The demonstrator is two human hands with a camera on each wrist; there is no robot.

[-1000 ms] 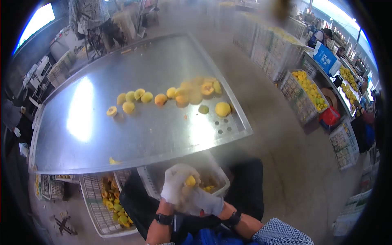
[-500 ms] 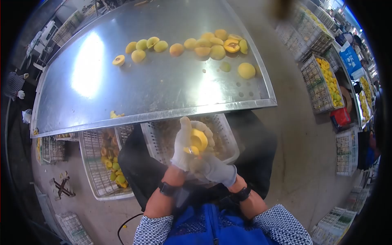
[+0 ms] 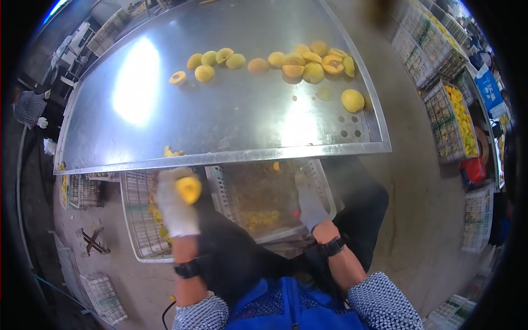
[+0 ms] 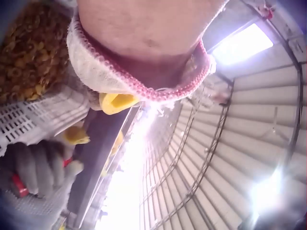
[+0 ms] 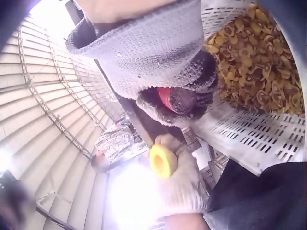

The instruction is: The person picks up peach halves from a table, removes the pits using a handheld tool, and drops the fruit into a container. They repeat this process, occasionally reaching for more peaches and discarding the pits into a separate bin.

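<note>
My white-gloved left hand (image 3: 177,206) holds a yellow fruit half (image 3: 188,190) over the left crate; the half's hollow centre shows in the right wrist view (image 5: 163,160). My grey-gloved right hand (image 3: 312,202) is over the right side of the middle crate (image 3: 329,192). Its fingers curl round a red-handled tool (image 5: 165,98), whose working end is hidden. A small yellow piece (image 3: 276,165) shows near that crate's far edge. Pits and scraps (image 5: 254,62) lie in the crate.
The metal table (image 3: 220,121) has its front edge just beyond my hands, with whole and halved fruits (image 3: 313,72) farther back. The left crate (image 3: 146,220) stands beside my leg. More crates (image 3: 451,121) are at the right; a person (image 3: 30,109) is at the far left.
My hands have parted: the left has moved left with the fruit half, the right to the right with the tool. The crate's contents are now visible between them.
</note>
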